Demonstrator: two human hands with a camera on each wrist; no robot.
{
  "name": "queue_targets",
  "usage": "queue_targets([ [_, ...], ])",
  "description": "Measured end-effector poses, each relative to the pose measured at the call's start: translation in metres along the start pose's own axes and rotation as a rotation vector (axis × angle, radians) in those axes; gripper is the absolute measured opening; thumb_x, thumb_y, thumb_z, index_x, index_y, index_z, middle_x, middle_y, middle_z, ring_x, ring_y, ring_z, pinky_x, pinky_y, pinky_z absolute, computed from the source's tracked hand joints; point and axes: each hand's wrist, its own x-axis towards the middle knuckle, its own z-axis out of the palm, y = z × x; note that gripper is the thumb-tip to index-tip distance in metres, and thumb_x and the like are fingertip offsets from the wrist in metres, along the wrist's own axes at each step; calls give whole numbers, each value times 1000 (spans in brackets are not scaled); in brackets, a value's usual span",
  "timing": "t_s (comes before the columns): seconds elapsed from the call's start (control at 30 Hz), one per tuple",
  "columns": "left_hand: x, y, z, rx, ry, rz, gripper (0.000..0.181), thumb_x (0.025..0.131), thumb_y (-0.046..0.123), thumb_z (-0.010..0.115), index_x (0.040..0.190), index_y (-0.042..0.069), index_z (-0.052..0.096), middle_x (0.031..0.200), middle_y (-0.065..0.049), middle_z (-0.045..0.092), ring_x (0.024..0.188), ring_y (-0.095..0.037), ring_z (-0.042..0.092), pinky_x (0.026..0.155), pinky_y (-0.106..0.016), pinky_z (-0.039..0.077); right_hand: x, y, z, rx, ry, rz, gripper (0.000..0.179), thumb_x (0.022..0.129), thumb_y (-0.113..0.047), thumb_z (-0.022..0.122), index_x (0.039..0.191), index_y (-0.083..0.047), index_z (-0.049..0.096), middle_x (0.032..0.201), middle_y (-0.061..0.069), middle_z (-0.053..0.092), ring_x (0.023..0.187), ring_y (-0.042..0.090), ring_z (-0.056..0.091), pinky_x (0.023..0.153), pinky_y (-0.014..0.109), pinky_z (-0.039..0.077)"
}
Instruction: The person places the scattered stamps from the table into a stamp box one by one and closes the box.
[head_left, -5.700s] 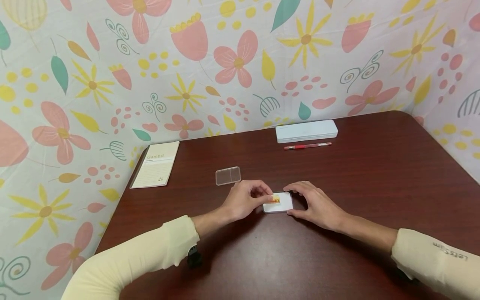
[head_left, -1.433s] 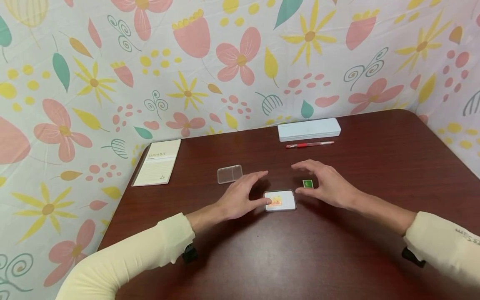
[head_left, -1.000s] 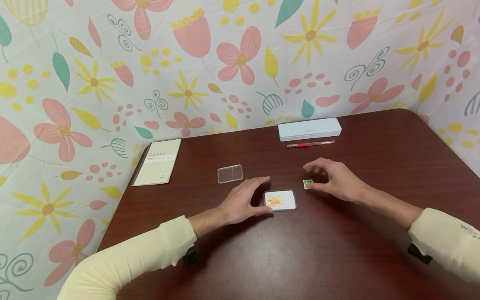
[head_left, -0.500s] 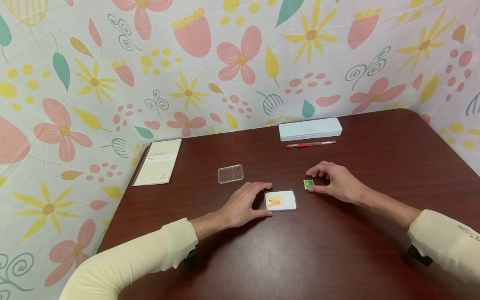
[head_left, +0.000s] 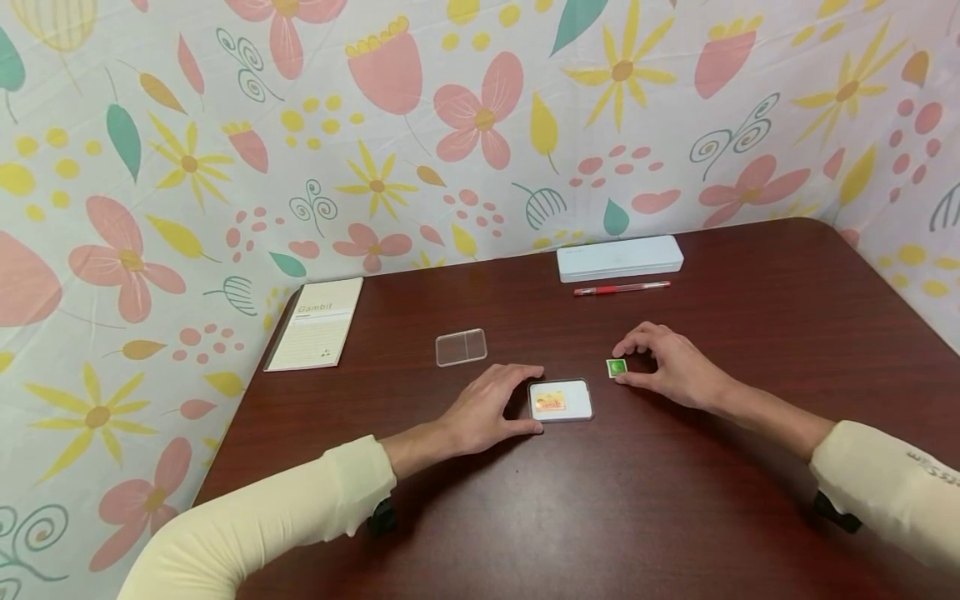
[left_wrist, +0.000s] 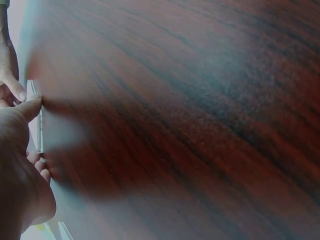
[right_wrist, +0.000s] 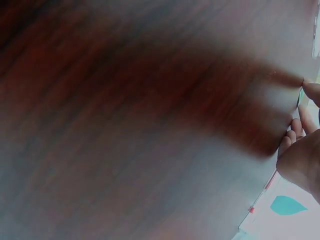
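In the head view a shallow clear case [head_left: 582, 400] with a white insert lies on the table. A small yellow-orange stamp [head_left: 551, 402] rests in its left part. My left hand [head_left: 480, 412] holds the case's left end, thumb at the near corner and fingers at the far one; the left wrist view also shows them on the case edge [left_wrist: 40, 131]. To the right lies a small green stamp [head_left: 617, 368] with a white border, flat on the table. My right hand [head_left: 678, 367] spans it, thumb on its near edge and curled index fingertip right at its far edge.
A clear lid [head_left: 461, 348] with a dividing line lies left of the case. Farther left is a Gambit notebook [head_left: 315, 325]. At the back stand a white pencil box [head_left: 620, 258] and, before it, a red pen [head_left: 621, 288]. A flowered cloth [head_left: 450, 125] hangs behind the table.
The left hand has let go of the yellow-orange stamp and moved to the case's left end. The right hand has left the case and moved right to the green stamp, where it stays.
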Motion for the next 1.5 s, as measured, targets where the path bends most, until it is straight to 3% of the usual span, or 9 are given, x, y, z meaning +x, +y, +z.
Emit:
queue_targets([
  [0.47, 1, 2, -1, 33, 1, -1, 76, 90, 39, 88, 152, 14, 55, 151, -1, 59, 140, -22, 51, 113, -46, 45, -2, -1, 3, -13, 5, -37, 19, 88, -5, 87, 101, -12, 75, 109, 2, 65, 99, 23, 56, 80, 40, 47],
  [0.73, 1, 5, -3, 43, 10, 5, 70, 90, 38, 88, 148, 15, 58, 146, 1, 62, 136, -21, 53, 110, -45, 47, -4, -2, 5, -7, 58, -101, 28, 84, 0, 89, 100, -14, 71, 98, -5, 65, 88, 17, 55, 72, 32, 50],
  [0.97, 1, 6, -2, 52, 6, 6, 69, 90, 38, 88, 148, 15, 59, 145, 1, 62, 137, -22, 54, 110, -46, 47, -5, -6, 4, 45, 6, -12, 31, 85, 1, 88, 104, -13, 69, 91, -3, 62, 83, 18, 54, 65, 25, 46],
  [1.23, 2, 6, -3, 53, 5, 8, 68, 90, 38, 88, 147, 15, 59, 145, 1, 63, 136, -22, 54, 109, -46, 48, -4, -7, 1, 36, -13, 7, 35, 86, 0, 87, 117, -8, 75, 94, -3, 64, 85, 17, 54, 68, 25, 46],
  [1.5, 2, 7, -3, 56, 6, 7, 68, 90, 38, 89, 147, 15, 60, 144, 1, 63, 135, -22, 55, 109, -44, 47, -3, -7, -1, 19, -4, 26, 33, 87, 3, 85, 117, -9, 80, 89, -5, 65, 80, 17, 55, 65, 24, 46],
])
